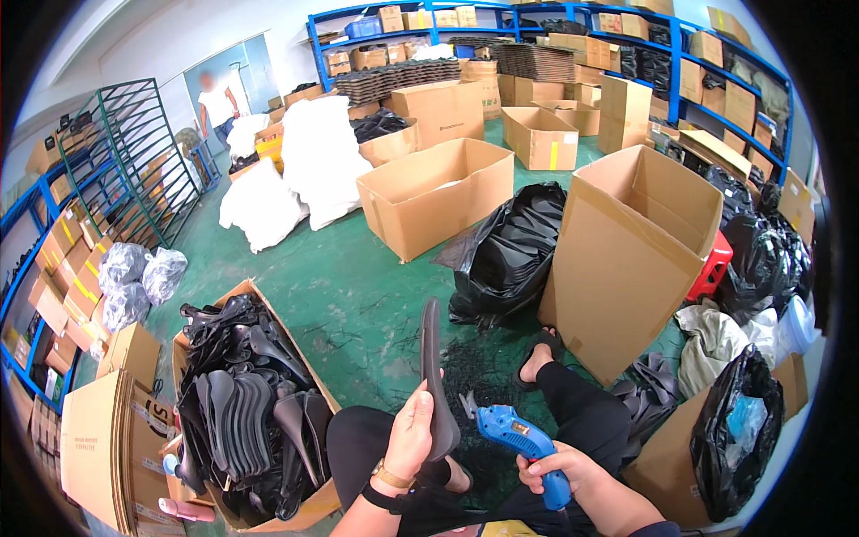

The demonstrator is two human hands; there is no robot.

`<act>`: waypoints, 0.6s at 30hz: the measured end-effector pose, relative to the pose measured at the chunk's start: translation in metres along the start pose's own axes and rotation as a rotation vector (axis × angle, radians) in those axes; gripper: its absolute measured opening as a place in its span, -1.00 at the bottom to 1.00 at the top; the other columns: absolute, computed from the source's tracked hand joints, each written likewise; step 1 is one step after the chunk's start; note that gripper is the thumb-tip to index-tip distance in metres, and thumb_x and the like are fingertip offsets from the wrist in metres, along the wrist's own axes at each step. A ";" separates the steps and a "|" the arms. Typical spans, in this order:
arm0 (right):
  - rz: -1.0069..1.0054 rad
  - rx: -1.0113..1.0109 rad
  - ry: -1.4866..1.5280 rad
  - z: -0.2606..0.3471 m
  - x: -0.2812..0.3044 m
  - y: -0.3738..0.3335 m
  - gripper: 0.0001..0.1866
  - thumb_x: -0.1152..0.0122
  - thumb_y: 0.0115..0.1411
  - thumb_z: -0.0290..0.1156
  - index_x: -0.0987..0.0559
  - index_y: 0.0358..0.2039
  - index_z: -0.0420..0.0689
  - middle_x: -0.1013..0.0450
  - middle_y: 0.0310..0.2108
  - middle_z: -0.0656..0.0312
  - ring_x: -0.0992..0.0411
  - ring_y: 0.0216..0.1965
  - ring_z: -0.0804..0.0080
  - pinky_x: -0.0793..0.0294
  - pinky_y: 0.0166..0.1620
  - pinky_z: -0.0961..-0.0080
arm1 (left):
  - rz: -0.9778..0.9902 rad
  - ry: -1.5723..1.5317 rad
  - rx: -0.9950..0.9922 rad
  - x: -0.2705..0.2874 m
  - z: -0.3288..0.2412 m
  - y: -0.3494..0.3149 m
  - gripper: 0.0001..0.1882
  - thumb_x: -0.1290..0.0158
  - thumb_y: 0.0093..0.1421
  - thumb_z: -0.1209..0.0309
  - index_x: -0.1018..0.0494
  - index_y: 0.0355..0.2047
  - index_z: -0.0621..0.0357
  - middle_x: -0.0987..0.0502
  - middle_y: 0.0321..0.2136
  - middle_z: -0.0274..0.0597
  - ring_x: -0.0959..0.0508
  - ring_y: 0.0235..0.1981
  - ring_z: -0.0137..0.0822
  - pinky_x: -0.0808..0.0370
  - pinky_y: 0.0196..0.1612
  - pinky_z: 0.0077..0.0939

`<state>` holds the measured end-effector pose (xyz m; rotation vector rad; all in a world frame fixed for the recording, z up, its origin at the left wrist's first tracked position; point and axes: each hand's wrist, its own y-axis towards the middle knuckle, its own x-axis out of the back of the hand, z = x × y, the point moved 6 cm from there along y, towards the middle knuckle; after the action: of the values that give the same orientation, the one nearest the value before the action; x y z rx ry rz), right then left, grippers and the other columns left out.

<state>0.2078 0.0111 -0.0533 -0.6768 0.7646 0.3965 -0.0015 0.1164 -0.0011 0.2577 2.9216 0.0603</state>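
Observation:
My left hand (412,428) is closed round a black bicycle saddle (435,380), which stands on edge with its narrow nose pointing up and away. In my right hand (570,472) is a blue power cutter (514,433), gripped by its body. The cutter's metal jaws (469,404) point left at the saddle, a small gap apart from it. Left of my knees, a long open carton (284,315) is filled with black bicycle saddles (234,416), some stacked in a row.
An open tall carton (617,268) and a black plastic bag (512,246) stand ahead on the green floor (344,286), strewn with black scraps near my feet. Behind are a wide open carton (438,201), white sacks (324,161) and blue shelving (537,31). A person (218,107) stands far left.

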 end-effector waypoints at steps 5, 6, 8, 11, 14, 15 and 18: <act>0.034 -0.131 -0.110 -0.005 -0.001 -0.007 -0.72 -0.27 0.01 -0.47 -0.47 -0.26 -0.28 -0.38 -0.57 0.20 -0.37 -0.56 0.48 -0.38 -0.43 0.59 | 0.087 0.074 0.016 -0.007 -0.002 -0.001 -0.52 0.24 0.41 0.18 -0.25 0.20 0.22 -0.40 -0.33 -0.51 -0.31 -0.37 -0.66 -0.28 -0.24 -0.80; 0.028 -0.124 -0.106 -0.005 0.000 -0.007 -0.72 -0.27 0.01 -0.47 -0.47 -0.26 -0.28 -0.38 -0.57 0.20 -0.37 -0.56 0.48 -0.38 -0.43 0.59 | 0.143 0.054 0.095 -0.011 0.000 -0.003 -0.52 0.24 0.41 0.19 -0.25 0.20 0.22 -0.40 -0.34 -0.51 -0.32 -0.37 -0.65 -0.28 -0.24 -0.80; 0.048 -0.121 -0.061 -0.007 0.001 -0.004 -0.72 -0.27 0.02 -0.45 -0.47 -0.27 -0.28 -0.39 -0.57 0.22 -0.37 -0.56 0.49 -0.38 -0.43 0.60 | 0.169 0.037 0.119 -0.015 -0.002 -0.008 -0.52 0.24 0.41 0.19 -0.25 0.20 0.22 -0.41 -0.33 -0.50 -0.31 -0.36 -0.65 -0.27 -0.23 -0.80; 0.027 -0.071 -0.052 -0.005 0.001 0.000 -0.73 -0.27 0.02 -0.46 -0.47 -0.27 -0.27 -0.38 -0.57 0.21 -0.37 -0.57 0.48 -0.38 -0.43 0.60 | 0.177 0.002 0.164 -0.024 -0.002 -0.016 -0.52 0.25 0.41 0.18 -0.25 0.20 0.23 -0.41 -0.32 -0.49 -0.31 -0.34 -0.65 -0.27 -0.22 -0.79; 0.015 -0.009 -0.050 -0.003 0.002 0.005 -0.73 -0.27 0.00 -0.46 -0.47 -0.28 -0.27 -0.38 -0.57 0.21 -0.37 -0.57 0.48 -0.38 -0.43 0.59 | 0.167 -0.003 0.192 -0.026 0.004 -0.023 -0.51 0.26 0.41 0.17 -0.25 0.20 0.24 -0.41 -0.28 -0.47 -0.32 -0.32 -0.64 -0.27 -0.19 -0.77; 0.017 -0.009 -0.051 -0.002 0.000 0.006 -0.73 -0.27 0.00 -0.46 -0.47 -0.28 -0.27 -0.38 -0.57 0.21 -0.37 -0.57 0.48 -0.38 -0.43 0.59 | 0.170 0.012 0.192 -0.025 0.010 -0.027 -0.51 0.26 0.41 0.16 -0.24 0.21 0.21 -0.42 -0.31 -0.47 -0.34 -0.34 -0.64 -0.30 -0.23 -0.77; -0.011 0.046 -0.057 0.005 -0.003 0.009 -0.72 -0.27 -0.02 -0.46 -0.46 -0.29 -0.27 -0.38 -0.58 0.20 -0.37 -0.57 0.46 -0.38 -0.43 0.58 | 0.185 -0.010 0.238 -0.029 0.011 -0.035 -0.51 0.27 0.41 0.17 -0.21 0.23 0.18 -0.41 -0.40 -0.47 -0.33 -0.42 -0.67 -0.31 -0.35 -0.78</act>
<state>0.2033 0.0212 -0.0520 -0.6240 0.7136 0.3859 0.0229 0.0774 -0.0075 0.5633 2.8845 -0.2616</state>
